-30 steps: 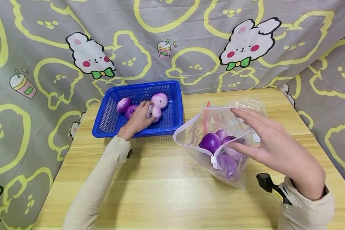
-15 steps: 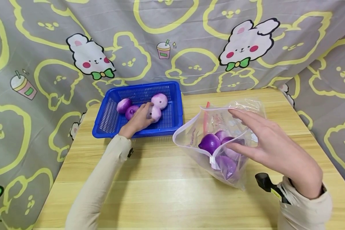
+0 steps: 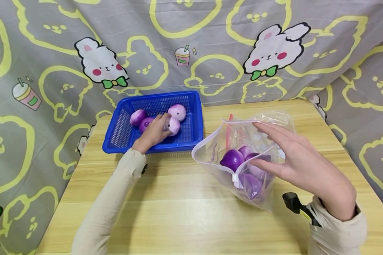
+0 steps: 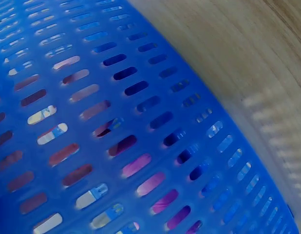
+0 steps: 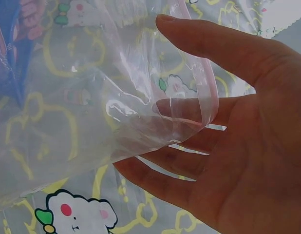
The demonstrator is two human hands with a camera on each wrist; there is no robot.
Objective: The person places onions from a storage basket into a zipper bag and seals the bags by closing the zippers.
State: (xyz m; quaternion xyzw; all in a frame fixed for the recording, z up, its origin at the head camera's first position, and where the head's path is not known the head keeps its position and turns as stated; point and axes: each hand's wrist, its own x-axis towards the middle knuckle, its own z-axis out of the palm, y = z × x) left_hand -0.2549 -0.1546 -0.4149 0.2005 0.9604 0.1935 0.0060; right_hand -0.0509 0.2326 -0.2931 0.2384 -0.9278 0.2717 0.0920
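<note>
Inside the blue basket (image 3: 191,136), my left hand (image 3: 153,132) curls its fingers round a pale purple onion (image 3: 173,126). Three more onions lie around it, one of them a paler onion (image 3: 177,112) just behind. The left wrist view shows the perforated basket wall (image 4: 155,105), with purple seen through its slots. On the right a clear zip bag (image 3: 217,170) stands with its mouth apart, several purple onions (image 3: 233,160) inside. My right hand (image 3: 306,166) touches its rim, thumb and fingers spread; in the right wrist view the hand (image 5: 238,122) has fingers behind the plastic (image 5: 136,102).
The wooden table (image 3: 178,219) carries the basket at the back left and the bag at the right. A patterned grey cloth (image 3: 217,42) hangs behind the table and along its sides. Crumpled clear plastic (image 3: 279,118) lies behind the bag.
Almost nothing differs. My right hand and the bag's rim have shifted slightly left; my left hand stays at the same onion.
</note>
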